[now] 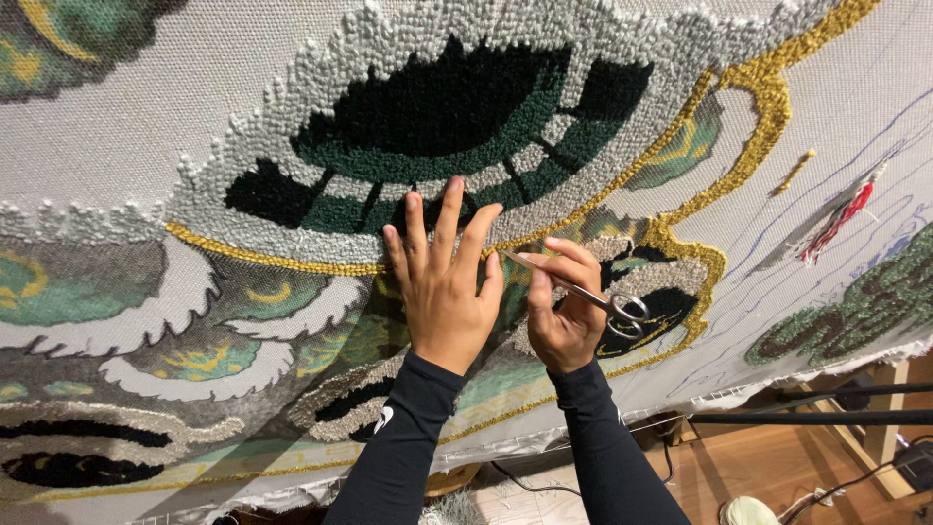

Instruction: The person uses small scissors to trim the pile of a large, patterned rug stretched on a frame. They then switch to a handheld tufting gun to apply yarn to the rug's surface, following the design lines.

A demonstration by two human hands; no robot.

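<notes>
Head view: looking at a large tufted rug [292, 117] stretched upright on a frame, filling nearly the whole picture.
Rug cloth: pale woven backing, bare toward the upper right, with thin blue drawn lines there.
Rug pattern: raised loops in grey-white, dark green and black near the top middle; a gold yarn outline [758, 107] curves down the right side; paler green, grey and white shapes spread to the left and below.
Wooden floor [777, 467]: visible at the lower right under the rug's edge, with dark cables and a wooden frame leg.
Left hand [444, 282]: flat against the rug, fingers spread wide, fingertips at the edge of the dark green area; holds nothing.
Right hand [567, 306]: just beside the left hand, closed around a pair of scissors.
Scissors [583, 290]: small, metal, blades pointing left toward the left hand's little finger, tip close to the rug; whether it touches cannot be told.
Red yarn strand [838, 222]: hanging loose from the bare cloth, well apart on the right.
Sleeves: both arms in dark long sleeves.
</notes>
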